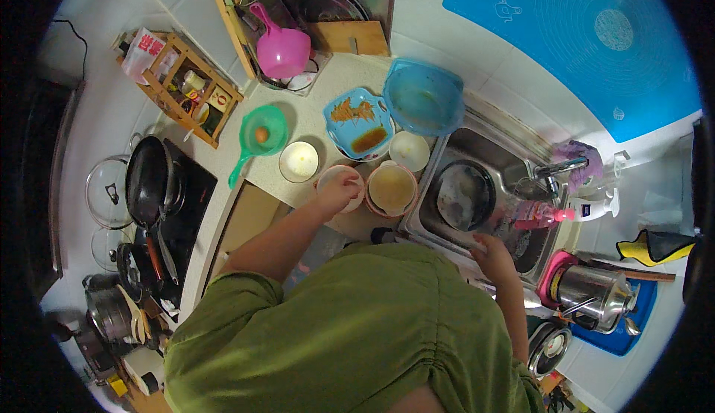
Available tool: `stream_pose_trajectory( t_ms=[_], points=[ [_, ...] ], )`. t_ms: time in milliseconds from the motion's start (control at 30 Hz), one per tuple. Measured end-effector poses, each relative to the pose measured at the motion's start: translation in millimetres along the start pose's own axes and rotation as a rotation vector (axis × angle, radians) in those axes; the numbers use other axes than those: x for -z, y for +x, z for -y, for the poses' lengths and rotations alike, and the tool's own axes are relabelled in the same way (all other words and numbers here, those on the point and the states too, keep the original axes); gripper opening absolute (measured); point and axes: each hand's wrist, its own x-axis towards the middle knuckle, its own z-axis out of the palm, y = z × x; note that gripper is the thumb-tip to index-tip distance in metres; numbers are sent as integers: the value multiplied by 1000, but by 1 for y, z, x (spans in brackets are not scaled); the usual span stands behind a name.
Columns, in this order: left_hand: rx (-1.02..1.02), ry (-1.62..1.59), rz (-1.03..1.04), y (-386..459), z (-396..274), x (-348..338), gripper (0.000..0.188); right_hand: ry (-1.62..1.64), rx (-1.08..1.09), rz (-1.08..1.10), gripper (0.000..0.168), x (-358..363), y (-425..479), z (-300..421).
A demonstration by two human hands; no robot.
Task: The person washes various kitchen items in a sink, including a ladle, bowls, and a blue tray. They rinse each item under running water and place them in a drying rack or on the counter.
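My left hand [337, 191] reaches over a pale bowl with a pinkish rim [353, 203], its fingers bent together. Whether anything is between them is hidden. Right beside it stands a handled bowl of cloudy tan liquid [392, 188]. A white bowl [409, 151] and a blue dish [366, 100], holding orange shreds and brown sauce, sit behind these. To the left are a cup of whitish contents [299, 161] and a green strainer [251, 140] with a brown egg [261, 134] in it. My right hand [494, 259] is at the front rim of the sink [447, 240]; its grip is unclear.
A dark round pan [465, 195] with water lies in the sink, near the faucet [561, 166] and a pink bottle [536, 214]. A blue basin [424, 97] stands behind. At left, a black wok [148, 178] occupies the cooktop [195, 184], near a wooden rack [192, 86].
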Motion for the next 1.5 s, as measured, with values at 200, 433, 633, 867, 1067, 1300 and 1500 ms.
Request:
stream_pose_trajectory(
  t_ms=[200, 433, 633, 867, 1067, 1300, 1500],
  points=[
    [-31, 59, 6, 26, 10, 21, 48, 58, 2, -37, 35, -14, 3, 8],
    [-162, -147, -215, 42, 8, 14, 42, 0, 26, -59, 35, -9, -6, 10],
    [-238, 195, -708, 112, 8, 63, 40, -80, 39, -75, 35, 5, -10, -1],
    [95, 528, -515, 125, -36, 77, 47, 27, -27, -116, 35, -7, -25, -9],
    [85, 347, -530, 122, -39, 90, 39, 59, -191, -122, 36, -19, -46, 1],
    [-89, 197, -488, 132, -3, 126, 34, 293, -379, -89, 37, -55, -79, -9],
    [-181, 252, -475, 34, -58, 99, 34, 191, -232, -185, 37, -64, -106, -15]
  ],
)
